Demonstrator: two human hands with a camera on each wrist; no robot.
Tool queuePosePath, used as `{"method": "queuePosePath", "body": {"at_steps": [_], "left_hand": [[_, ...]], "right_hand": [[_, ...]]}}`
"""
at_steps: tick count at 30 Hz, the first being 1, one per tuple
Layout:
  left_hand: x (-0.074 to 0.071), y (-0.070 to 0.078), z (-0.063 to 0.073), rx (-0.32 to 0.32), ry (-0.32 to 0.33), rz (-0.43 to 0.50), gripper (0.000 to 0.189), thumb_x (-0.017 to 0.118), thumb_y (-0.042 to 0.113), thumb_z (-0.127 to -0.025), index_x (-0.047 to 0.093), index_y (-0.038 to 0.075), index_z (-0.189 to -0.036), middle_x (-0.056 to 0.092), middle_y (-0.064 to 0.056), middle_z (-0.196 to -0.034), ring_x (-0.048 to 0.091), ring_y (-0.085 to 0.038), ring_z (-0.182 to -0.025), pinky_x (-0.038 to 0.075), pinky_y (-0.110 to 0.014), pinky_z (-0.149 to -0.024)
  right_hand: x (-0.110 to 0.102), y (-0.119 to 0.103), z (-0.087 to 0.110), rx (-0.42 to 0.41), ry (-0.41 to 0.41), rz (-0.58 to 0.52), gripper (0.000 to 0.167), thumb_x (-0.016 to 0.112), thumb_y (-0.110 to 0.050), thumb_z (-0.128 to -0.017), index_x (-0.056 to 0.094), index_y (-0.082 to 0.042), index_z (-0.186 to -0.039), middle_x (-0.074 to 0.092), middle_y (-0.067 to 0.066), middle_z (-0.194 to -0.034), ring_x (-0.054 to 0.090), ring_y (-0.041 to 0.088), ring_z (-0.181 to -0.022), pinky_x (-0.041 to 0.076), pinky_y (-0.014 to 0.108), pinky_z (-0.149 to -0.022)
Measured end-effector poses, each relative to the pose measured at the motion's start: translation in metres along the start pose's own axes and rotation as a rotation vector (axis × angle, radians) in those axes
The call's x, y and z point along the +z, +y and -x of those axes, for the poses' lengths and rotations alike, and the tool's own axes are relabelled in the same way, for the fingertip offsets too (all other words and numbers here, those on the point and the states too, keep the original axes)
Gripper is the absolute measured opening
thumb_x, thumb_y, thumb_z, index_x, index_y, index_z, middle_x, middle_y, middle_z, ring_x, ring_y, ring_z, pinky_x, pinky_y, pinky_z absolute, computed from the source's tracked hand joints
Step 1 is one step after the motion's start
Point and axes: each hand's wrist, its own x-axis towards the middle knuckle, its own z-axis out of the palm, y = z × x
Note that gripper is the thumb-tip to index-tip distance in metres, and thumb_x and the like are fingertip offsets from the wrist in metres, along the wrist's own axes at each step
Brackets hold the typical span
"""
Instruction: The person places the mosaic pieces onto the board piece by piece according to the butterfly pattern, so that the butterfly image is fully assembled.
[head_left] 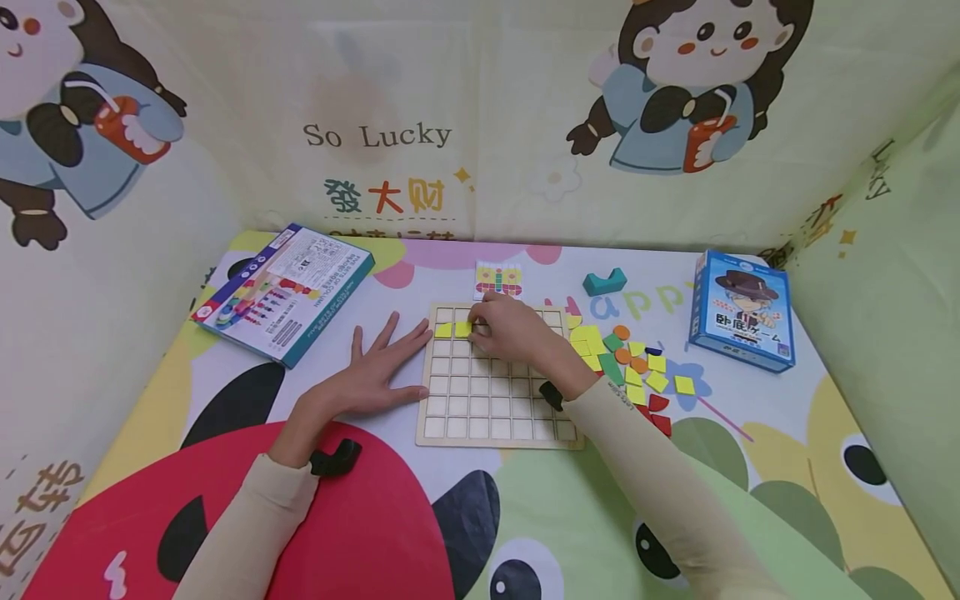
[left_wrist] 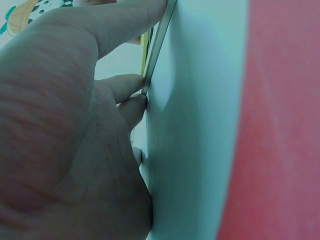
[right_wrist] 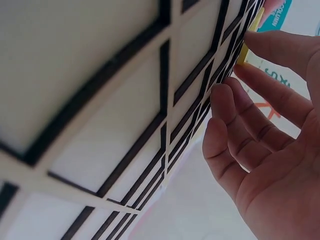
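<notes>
A wooden grid board (head_left: pixel 480 429) lies flat at the middle of the table. Two yellow square tiles (head_left: pixel 443 330) sit side by side in its upper left cells. My right hand (head_left: pixel 517 332) is over the top of the board, thumb and index finger pinching a yellow tile (right_wrist: pixel 244 52) at the grid's surface; its other fingers are loosely bent. Spread flat on the table, my left hand (head_left: pixel 382 371) touches the board's left edge with thumb and fingertip. In the left wrist view those fingers meet the board's thin edge (left_wrist: pixel 159 47).
Beyond the board lies a small pattern card (head_left: pixel 498 279). Loose yellow, green, orange and red pieces (head_left: pixel 633 375) are scattered to its right. A teal arch-shaped block (head_left: pixel 604 282) stands behind them. One flat box (head_left: pixel 288 292) lies back left, a blue box (head_left: pixel 742 312) back right.
</notes>
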Motion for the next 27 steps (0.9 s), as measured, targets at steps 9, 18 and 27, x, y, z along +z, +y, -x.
{"method": "queuePosePath", "body": {"at_steps": [9, 18, 27], "left_hand": [[-0.001, 0.001, 0.001, -0.003, -0.004, 0.003, 0.099, 0.073, 0.056, -0.091, 0.022, 0.027, -0.171, 0.015, -0.003, -0.181, -0.011, -0.040, -0.167, -0.022, -0.077, -0.121], [-0.001, 0.000, 0.000, -0.007, -0.003, 0.010, 0.099, 0.073, 0.056, -0.091, 0.022, 0.028, -0.171, 0.014, -0.003, -0.181, -0.011, -0.039, -0.167, -0.022, -0.077, -0.121], [-0.002, 0.002, 0.001, 0.001, 0.002, 0.017, 0.098, 0.073, 0.056, -0.091, 0.023, 0.026, -0.170, 0.015, -0.005, -0.181, -0.010, -0.041, -0.167, -0.022, -0.077, -0.121]], "right_hand": [[0.001, 0.001, 0.000, -0.022, -0.001, -0.012, 0.030, 0.076, -0.031, -0.099, 0.076, -0.012, -0.122, 0.069, 0.005, -0.111, 0.060, 0.019, -0.092, 0.054, 0.032, -0.081], [-0.001, 0.002, 0.000, -0.001, -0.025, -0.040, 0.036, 0.076, -0.031, -0.099, 0.073, -0.012, -0.129, 0.069, 0.008, -0.123, 0.066, 0.022, -0.105, 0.059, 0.038, -0.096], [-0.015, 0.022, 0.013, -0.033, 0.008, -0.091, 0.033, 0.074, -0.025, -0.100, 0.074, -0.008, -0.127, 0.075, 0.010, -0.117, 0.068, 0.027, -0.117, 0.060, 0.042, -0.099]]}}
